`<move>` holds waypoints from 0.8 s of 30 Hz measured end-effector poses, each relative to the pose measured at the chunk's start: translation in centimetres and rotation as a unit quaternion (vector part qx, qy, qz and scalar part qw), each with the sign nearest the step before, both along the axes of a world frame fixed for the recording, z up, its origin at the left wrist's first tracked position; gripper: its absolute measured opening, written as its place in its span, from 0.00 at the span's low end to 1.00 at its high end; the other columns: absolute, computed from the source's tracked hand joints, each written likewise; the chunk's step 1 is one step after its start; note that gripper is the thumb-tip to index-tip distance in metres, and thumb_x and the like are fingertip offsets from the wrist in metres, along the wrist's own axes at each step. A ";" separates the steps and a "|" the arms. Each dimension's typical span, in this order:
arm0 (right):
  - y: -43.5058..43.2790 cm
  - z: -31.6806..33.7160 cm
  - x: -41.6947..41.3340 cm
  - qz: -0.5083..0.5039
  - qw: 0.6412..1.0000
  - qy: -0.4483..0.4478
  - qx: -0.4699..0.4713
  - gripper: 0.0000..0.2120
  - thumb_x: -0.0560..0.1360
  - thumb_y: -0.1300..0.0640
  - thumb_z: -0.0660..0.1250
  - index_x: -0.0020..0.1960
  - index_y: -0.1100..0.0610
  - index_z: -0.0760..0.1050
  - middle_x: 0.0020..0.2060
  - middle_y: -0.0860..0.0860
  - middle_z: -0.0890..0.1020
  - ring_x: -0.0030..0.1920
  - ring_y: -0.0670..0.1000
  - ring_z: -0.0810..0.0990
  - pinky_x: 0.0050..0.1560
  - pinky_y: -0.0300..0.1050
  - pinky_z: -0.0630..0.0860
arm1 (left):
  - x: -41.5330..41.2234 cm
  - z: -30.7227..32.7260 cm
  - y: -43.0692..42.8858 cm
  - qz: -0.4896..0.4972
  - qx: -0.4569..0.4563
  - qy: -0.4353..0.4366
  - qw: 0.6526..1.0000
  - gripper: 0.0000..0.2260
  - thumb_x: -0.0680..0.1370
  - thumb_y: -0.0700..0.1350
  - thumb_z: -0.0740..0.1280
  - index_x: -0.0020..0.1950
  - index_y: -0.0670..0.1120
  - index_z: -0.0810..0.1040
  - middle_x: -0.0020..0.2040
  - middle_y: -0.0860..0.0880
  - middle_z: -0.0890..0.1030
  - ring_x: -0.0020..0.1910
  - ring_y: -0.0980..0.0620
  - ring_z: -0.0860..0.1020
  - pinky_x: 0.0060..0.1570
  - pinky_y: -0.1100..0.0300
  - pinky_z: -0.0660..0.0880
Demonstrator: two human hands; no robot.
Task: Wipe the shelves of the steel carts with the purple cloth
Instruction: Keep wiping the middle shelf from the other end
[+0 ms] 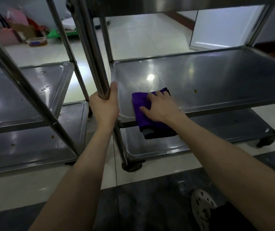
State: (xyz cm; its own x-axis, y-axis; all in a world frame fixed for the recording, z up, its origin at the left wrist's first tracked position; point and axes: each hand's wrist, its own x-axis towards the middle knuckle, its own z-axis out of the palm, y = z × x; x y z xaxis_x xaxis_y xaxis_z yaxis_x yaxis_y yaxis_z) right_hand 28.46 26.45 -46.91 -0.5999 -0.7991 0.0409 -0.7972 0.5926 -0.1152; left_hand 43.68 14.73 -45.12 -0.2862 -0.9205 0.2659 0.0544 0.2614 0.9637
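Two steel carts stand side by side on pale floor tiles (pixel 141 35), and the near corner post (pixel 100 77) of the right-hand cart is the thing to steer by. The left hand (pixel 104 105) is wrapped round that post, fingers curled behind it and the thumb lying up its right side. Just right of the post, the purple cloth (pixel 140 104) lies folded on the near left corner of the right cart's middle shelf (pixel 216 77), with its near end hanging over the shelf's front lip. The right hand (pixel 161 108) lies flat on top of the cloth, fingers straight and spread, pressing it down rather than gripping it. Further right of the post, on the same shelf, there's a small brown speck (pixel 195 91), well apart from the cloth.

Below the cloth runs the right cart's bottom shelf (pixel 216 129), and at the foot of the post a dark caster (pixel 131 166) sits on the tiles. Left of the post, the left cart's middle shelf (pixel 25 94) carries a few droplets or marks, and the left cart's lower shelf (pixel 33 142) beneath it has a couple of brownish spots. Far behind and left of the post, pink boxes and other clutter (pixel 15 30) sit blurred on the floor. Nearer than the post and to its right, a pale perforated shoe (pixel 201 207) rests on darker flooring
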 end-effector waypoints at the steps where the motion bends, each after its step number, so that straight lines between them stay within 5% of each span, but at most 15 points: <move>1: -0.4 -0.2 -0.1 0.009 1.000 -0.004 -0.008 0.27 0.82 0.37 0.61 0.73 0.55 0.72 0.68 0.59 0.77 0.67 0.63 0.73 0.67 0.57 0.72 | 0.0 0.0 0.3 -0.001 0.007 0.004 1.000 0.24 0.76 0.63 0.73 0.30 0.55 0.64 0.29 0.45 0.68 0.30 0.45 0.70 0.33 0.49 0.70; 6: -3.5 -0.9 -1.2 0.040 0.998 -0.016 -0.054 0.09 0.81 0.55 0.65 0.57 0.60 0.76 0.51 0.59 0.84 0.53 0.62 0.82 0.44 0.48 0.68 | 0.2 0.2 0.1 0.008 0.005 0.002 1.000 0.25 0.76 0.62 0.72 0.31 0.51 0.63 0.29 0.43 0.68 0.28 0.45 0.70 0.32 0.50 0.70; 12: -13.4 0.7 -5.4 0.018 0.998 -0.031 -0.055 0.16 0.83 0.56 0.62 0.69 0.60 0.73 0.64 0.61 0.81 0.64 0.63 0.79 0.63 0.52 0.74 | -0.6 -0.6 0.2 0.026 -0.008 0.018 0.999 0.22 0.76 0.62 0.71 0.29 0.53 0.67 0.27 0.46 0.69 0.27 0.46 0.70 0.30 0.51 0.70; 14: -15.4 0.8 -5.8 0.012 0.998 -0.036 -0.054 0.20 0.84 0.52 0.62 0.73 0.56 0.70 0.69 0.62 0.76 0.68 0.65 0.75 0.67 0.57 0.72 | -0.8 -0.6 0.2 0.035 -0.009 0.019 0.999 0.24 0.76 0.62 0.71 0.26 0.55 0.66 0.27 0.45 0.68 0.27 0.45 0.69 0.30 0.50 0.69; 16: -15.5 0.5 -6.0 0.013 0.998 -0.052 -0.015 0.34 0.79 0.33 0.60 0.79 0.49 0.64 0.75 0.63 0.67 0.75 0.67 0.66 0.72 0.65 0.65 | -1.0 -0.5 0.2 0.039 -0.015 0.013 0.999 0.24 0.76 0.62 0.71 0.25 0.55 0.67 0.27 0.46 0.68 0.27 0.45 0.69 0.31 0.49 0.69; 18: -13.8 -0.6 -5.8 0.029 0.998 -0.048 0.036 0.51 0.66 0.16 0.47 0.83 0.40 0.57 0.81 0.60 0.58 0.80 0.68 0.56 0.76 0.73 0.53 | -1.0 -0.4 0.3 0.034 -0.015 0.015 0.999 0.24 0.76 0.63 0.70 0.24 0.55 0.69 0.26 0.45 0.69 0.27 0.44 0.70 0.31 0.49 0.70; 21: -12.0 -2.0 -6.1 0.026 0.999 -0.005 0.028 0.52 0.66 0.15 0.39 0.83 0.39 0.56 0.82 0.59 0.57 0.80 0.67 0.55 0.77 0.72 0.49 | -1.0 -0.4 0.4 0.027 -0.012 0.015 0.999 0.25 0.78 0.62 0.71 0.26 0.53 0.68 0.26 0.45 0.70 0.27 0.43 0.71 0.30 0.49 0.71; 24: -13.2 -0.9 -5.6 0.037 0.999 0.015 0.030 0.40 0.77 0.25 0.50 0.82 0.47 0.59 0.80 0.62 0.60 0.79 0.67 0.59 0.76 0.71 0.55 | -1.1 -0.3 0.3 0.028 -0.012 0.021 0.999 0.25 0.81 0.56 0.72 0.28 0.53 0.67 0.26 0.47 0.69 0.26 0.45 0.71 0.30 0.53 0.69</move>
